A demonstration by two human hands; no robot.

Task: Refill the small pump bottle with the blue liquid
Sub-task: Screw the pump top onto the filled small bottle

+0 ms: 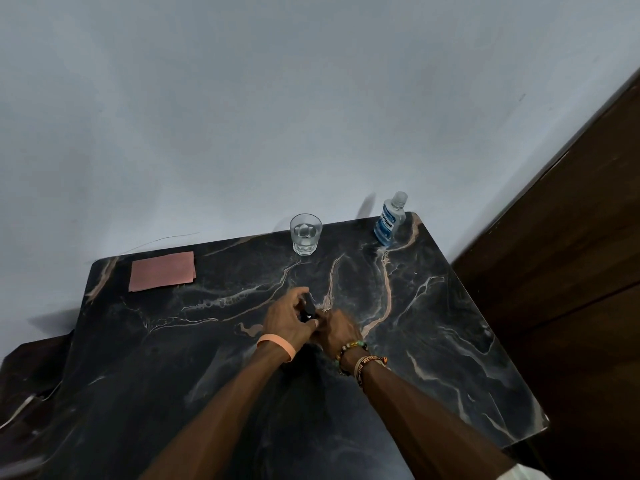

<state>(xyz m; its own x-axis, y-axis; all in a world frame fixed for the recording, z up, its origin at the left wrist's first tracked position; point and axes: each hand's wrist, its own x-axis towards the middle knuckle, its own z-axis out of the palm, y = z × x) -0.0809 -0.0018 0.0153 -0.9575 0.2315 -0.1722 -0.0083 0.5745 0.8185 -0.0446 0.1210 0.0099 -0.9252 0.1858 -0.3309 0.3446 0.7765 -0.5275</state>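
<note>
Dark marble tabletop w/ pale pink veins (pixel 433 306), set vs a plain grey wall (pixel 277 116); brown wood panel (pixel 571 237) at rt. Head view: the left hand (pixel 289 318) curls round the small dark pump bottle (pixel 309 309) at mid-table. Tight beside it the right hand (pixel 338 329), fingertips hidden, can't tell if they pinch it. The clear plastic bottle of blue liquid (pixel 389 221) stands capped at the far rt corner, well apart; clear glass tumbler (pixel 305 234) near it, pink paper rectangle (pixel 162 271) far left. Step looks like getting the pump top off; next: free it w/o tipping, then reach for the blue refill
</note>
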